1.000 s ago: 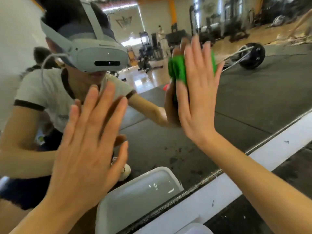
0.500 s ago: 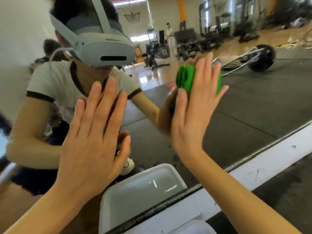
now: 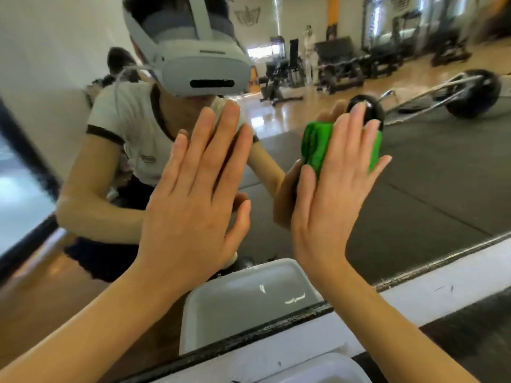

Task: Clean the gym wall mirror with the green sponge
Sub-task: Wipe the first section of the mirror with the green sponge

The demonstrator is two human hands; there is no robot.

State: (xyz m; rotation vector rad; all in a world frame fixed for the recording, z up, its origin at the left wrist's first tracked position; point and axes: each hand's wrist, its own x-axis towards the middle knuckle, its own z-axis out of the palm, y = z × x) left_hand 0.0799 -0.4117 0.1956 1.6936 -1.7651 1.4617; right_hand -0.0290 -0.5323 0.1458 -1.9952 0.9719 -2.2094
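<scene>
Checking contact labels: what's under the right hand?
The green sponge, pressed flat against the mirror by the right hand; its straight fingers lie across it. Green shows at both sides. The sponge's middle and the glass behind it are covered.

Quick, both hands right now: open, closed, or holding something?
Left hand: open, fingers straight, flat against the mirror, holding nothing.
Right hand: open, straight fingers pressing the green sponge onto the mirror.
</scene>
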